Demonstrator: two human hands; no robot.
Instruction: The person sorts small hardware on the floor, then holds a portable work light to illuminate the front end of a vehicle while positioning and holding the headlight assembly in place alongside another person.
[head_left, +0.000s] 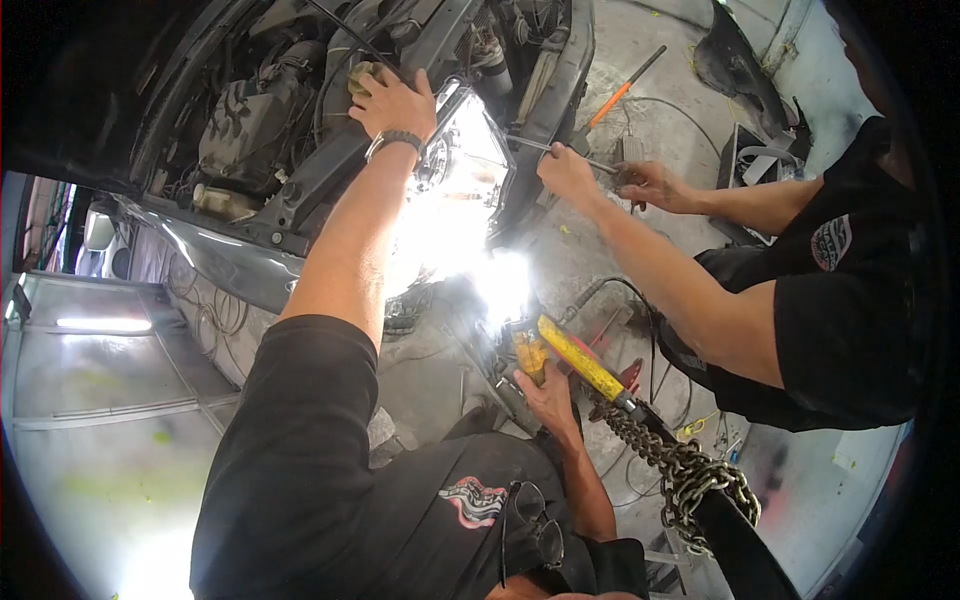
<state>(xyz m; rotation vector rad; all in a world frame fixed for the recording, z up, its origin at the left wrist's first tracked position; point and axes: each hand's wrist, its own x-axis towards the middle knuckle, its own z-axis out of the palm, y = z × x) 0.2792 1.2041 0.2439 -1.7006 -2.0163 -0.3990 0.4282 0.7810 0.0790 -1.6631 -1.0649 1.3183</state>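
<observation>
My left hand (395, 108), with a dark watch at the wrist, lies with fingers spread on the car's front end above the headlight (465, 160). Just beyond its fingertips is a round, dull yellowish part (366, 78). Glare washes out much of the headlight's lower part. Low in the middle, my right hand (548, 398) is wrapped round the yellow body of a lit work light (528, 350), which shines up at the headlight. From the right, a co-worker's two hands (570, 175) hold a long thin metal rod (540, 145) with its far end at the headlight's edge.
The engine bay (250, 130) lies open at upper left, above the grey bumper (235, 265). A yellow cylinder (580, 355) and black bar (740, 540) wrapped with a chain (690, 480) cross the lower right. An orange-handled tool (610, 105) and cables are on the floor.
</observation>
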